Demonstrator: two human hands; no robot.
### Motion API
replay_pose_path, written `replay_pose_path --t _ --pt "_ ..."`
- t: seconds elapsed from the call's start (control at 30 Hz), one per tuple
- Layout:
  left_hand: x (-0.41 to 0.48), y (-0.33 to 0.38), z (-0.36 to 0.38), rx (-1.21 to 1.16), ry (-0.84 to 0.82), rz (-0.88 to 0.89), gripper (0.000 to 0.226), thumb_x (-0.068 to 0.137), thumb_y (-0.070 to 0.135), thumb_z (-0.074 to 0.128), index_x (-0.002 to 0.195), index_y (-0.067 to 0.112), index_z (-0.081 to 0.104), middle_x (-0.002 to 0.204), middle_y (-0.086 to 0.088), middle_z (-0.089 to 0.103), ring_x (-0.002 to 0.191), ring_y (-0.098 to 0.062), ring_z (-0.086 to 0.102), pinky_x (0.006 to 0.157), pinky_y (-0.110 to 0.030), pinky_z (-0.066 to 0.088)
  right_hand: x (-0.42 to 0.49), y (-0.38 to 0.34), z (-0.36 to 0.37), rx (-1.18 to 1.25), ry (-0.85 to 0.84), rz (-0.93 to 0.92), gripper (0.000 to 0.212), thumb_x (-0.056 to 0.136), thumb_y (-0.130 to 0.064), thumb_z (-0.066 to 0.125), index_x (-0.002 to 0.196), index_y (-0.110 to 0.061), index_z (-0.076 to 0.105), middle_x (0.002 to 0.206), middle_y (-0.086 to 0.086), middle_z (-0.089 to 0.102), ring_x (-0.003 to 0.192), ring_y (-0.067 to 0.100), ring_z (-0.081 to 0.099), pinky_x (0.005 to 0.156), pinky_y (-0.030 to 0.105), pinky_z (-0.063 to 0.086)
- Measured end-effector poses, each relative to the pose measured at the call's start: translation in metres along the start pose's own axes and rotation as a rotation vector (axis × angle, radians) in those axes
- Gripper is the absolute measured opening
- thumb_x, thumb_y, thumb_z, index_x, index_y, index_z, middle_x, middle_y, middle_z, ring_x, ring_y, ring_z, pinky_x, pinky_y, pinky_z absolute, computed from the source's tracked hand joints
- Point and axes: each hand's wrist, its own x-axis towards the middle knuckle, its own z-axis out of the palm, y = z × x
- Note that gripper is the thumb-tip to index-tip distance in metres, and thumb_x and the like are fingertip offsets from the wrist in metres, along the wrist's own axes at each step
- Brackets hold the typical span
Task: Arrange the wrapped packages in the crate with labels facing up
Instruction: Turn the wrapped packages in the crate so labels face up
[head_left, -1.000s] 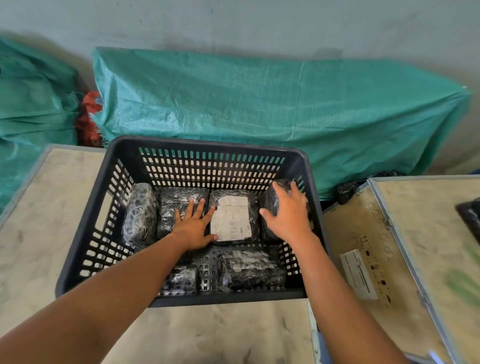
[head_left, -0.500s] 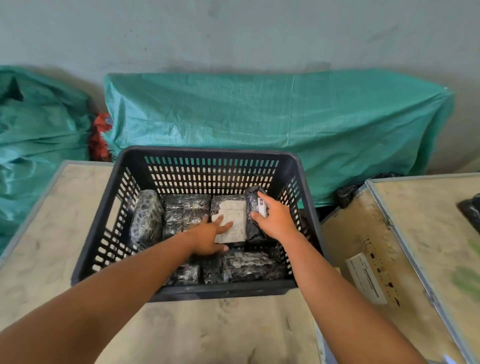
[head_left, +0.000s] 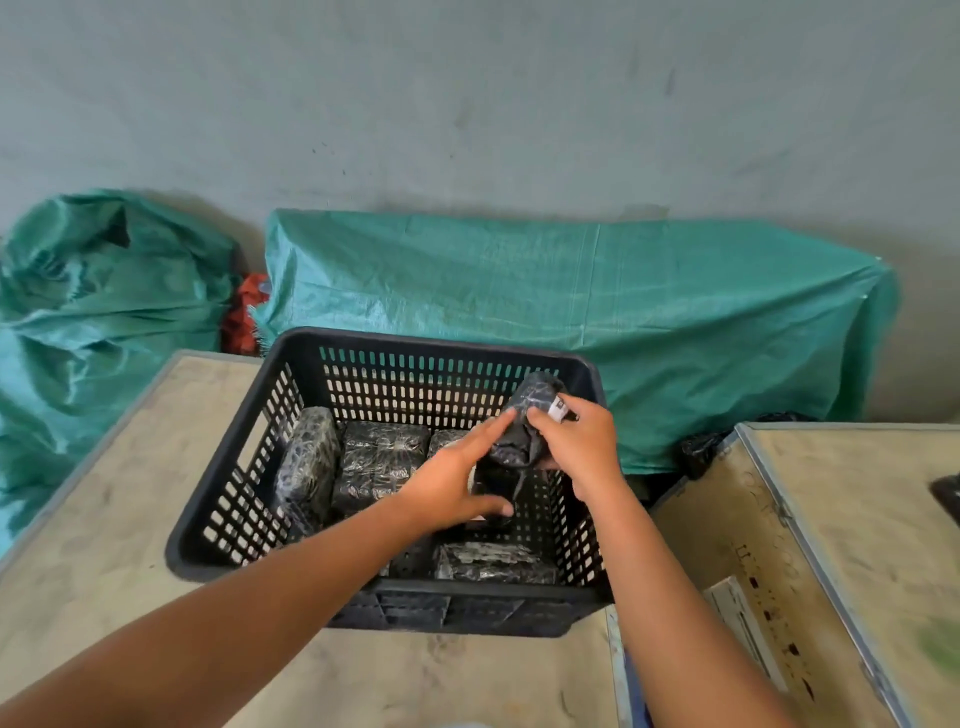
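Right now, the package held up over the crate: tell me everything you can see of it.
The wrapped package is a dark oblong bundle in glossy black film, seemingly plastic, with pale crinkle marks. It is tilted, upper end toward the far right corner of the crate, clear of the packages below. A white label shows at its upper right edge, facing sideways, not up. The right hand grips it; the left hand touches its left side with straight fingers.

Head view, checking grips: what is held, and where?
Right hand grips the raised wrapped package beside its label; left hand touches its other side.
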Motion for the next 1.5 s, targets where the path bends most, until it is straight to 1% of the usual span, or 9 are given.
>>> replay_pose_path --t 0.13,0.23,0.43,0.53,0.67,0.9,1.13,1.23,1.5 --pt "0.004 0.011 -0.015 -0.105 0.239 0.099 0.105 0.083 0.017 0.078 0.160 0.042 0.012 0.141 0.003 0.058 0.123 -0.003 0.059 0.102 -0.027 0.050 0.000 -0.025 -0.004 0.224 -0.090 0.012 0.011 0.090 -0.026 0.077 0.100 -0.026 0.073 0.100 0.004 0.078 0.077 0.017 0.079 0.060 0.041 0.064" --pt "0.008 0.013 -0.035 -0.275 0.278 0.027 0.106 0.082 0.012 0.074 0.156 0.053 0.010 0.127 0.007 0.067 0.098 -0.018 0.073 0.083 -0.039 0.062 0.005 -0.030 -0.009 0.268 -0.173 0.050 0.048 0.092 -0.036 0.075 0.134 -0.026 0.055 0.108 0.011 0.073 0.076 0.027 0.079 0.061 0.039 0.064" --pt "0.016 0.003 -0.069 -0.599 0.308 -0.088 0.094 0.094 0.001 0.059 0.153 0.059 0.014 0.107 0.008 0.076 0.065 -0.011 0.070 0.058 -0.026 0.058 0.008 0.006 -0.007 -0.229 0.043 -0.247 0.060 0.086 -0.048 0.076 0.139 -0.028 0.058 0.103 -0.014 0.072 0.094 -0.001 0.068 0.086 0.031 0.058" --pt "0.014 -0.006 -0.073 -0.742 0.302 -0.189 0.085 0.096 0.001 0.054 0.151 0.058 0.023 0.104 0.000 0.077 0.066 -0.009 0.071 0.056 -0.022 0.056 0.009 0.019 -0.003 -0.084 -0.103 -0.212 0.075 0.085 -0.051 0.077 0.150 -0.045 0.041 0.143 -0.014 0.052 0.128 0.009 0.052 0.104 0.038 0.049" --pt "0.016 -0.012 -0.060 -0.676 0.319 -0.255 0.074 0.101 0.003 0.050 0.145 0.059 0.033 0.127 0.036 0.058 0.107 0.013 0.062 0.082 -0.015 0.055 0.016 0.026 0.005 0.008 -0.275 -0.186 0.083 0.087 -0.043 0.076 0.155 -0.049 0.028 0.151 -0.025 0.040 0.141 0.001 0.035 0.116 0.037 0.038" --pt "0.033 -0.035 -0.035 -0.672 0.226 -0.408 0.052 0.103 -0.003 0.033 0.137 0.027 0.058 0.125 0.014 0.062 0.103 0.005 0.066 0.084 -0.014 0.053 0.044 0.039 0.024 -0.051 -0.333 -0.175 0.076 0.092 -0.020 0.075 0.156 -0.034 0.035 0.128 -0.040 0.045 0.134 0.005 0.044 0.088 0.004 0.048" --pt "0.049 -0.065 -0.025 -0.726 0.298 -0.558 0.048 0.101 -0.002 0.037 0.133 0.020 0.065 0.123 0.004 0.067 0.091 0.007 0.069 0.071 -0.010 0.053 0.060 0.070 0.049 -0.081 -0.316 -0.187 0.062 0.093 -0.020 0.075 0.150 -0.021 0.050 0.141 -0.010 0.053 0.131 0.010 0.051 0.108 0.037 0.049" --pt "0.051 -0.081 -0.018 -0.635 0.230 -0.557 0.055 0.096 -0.010 0.041 0.143 0.015 0.056 0.145 -0.001 0.051 0.124 -0.007 0.054 0.080 -0.006 0.050 0.063 0.082 0.056 -0.164 -0.258 -0.206 0.062 0.092 -0.017 0.076 0.148 -0.028 0.052 0.143 0.005 0.054 0.131 0.018 0.052 0.112 0.041 0.044" --pt "0.022 -0.116 0.008 -0.030 -0.131 -0.481 0.091 0.089 0.038 0.072 0.161 0.032 0.017 0.168 -0.004 -0.006 0.152 -0.023 0.015 0.117 -0.035 0.022 0.070 0.114 0.065 -0.524 -0.550 0.091 0.105 0.090 -0.032 0.077 0.158 -0.051 -0.001 0.167 0.008 -0.025 0.155 0.031 -0.005 0.122 0.044 0.014"
